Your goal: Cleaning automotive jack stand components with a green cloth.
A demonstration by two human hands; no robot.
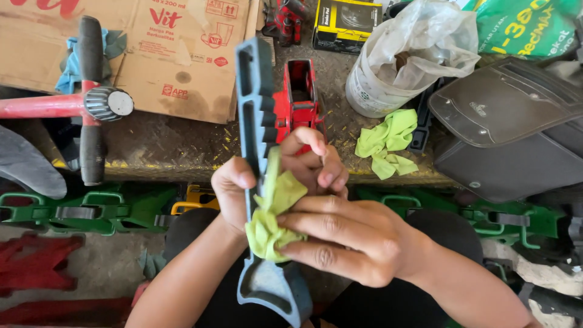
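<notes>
Fingers of left hand (234, 191) curled tight round grey bar (258, 152), thumb on front edge. Right hand (340, 237) pinching green rag (270, 218) against bar, fingers pressed flat on cloth. Bar sits center frame, running upright from top to bottom edge, notched along one side. Behind it, red jack (300, 97) on gritty floor. Second green rag (385, 143) lying right of center, just below white bucket (376, 91) with plastic liner. Cardboard (152, 54) upper left, red handle (45, 106) across it. Dark cover (510, 127) far right.
</notes>
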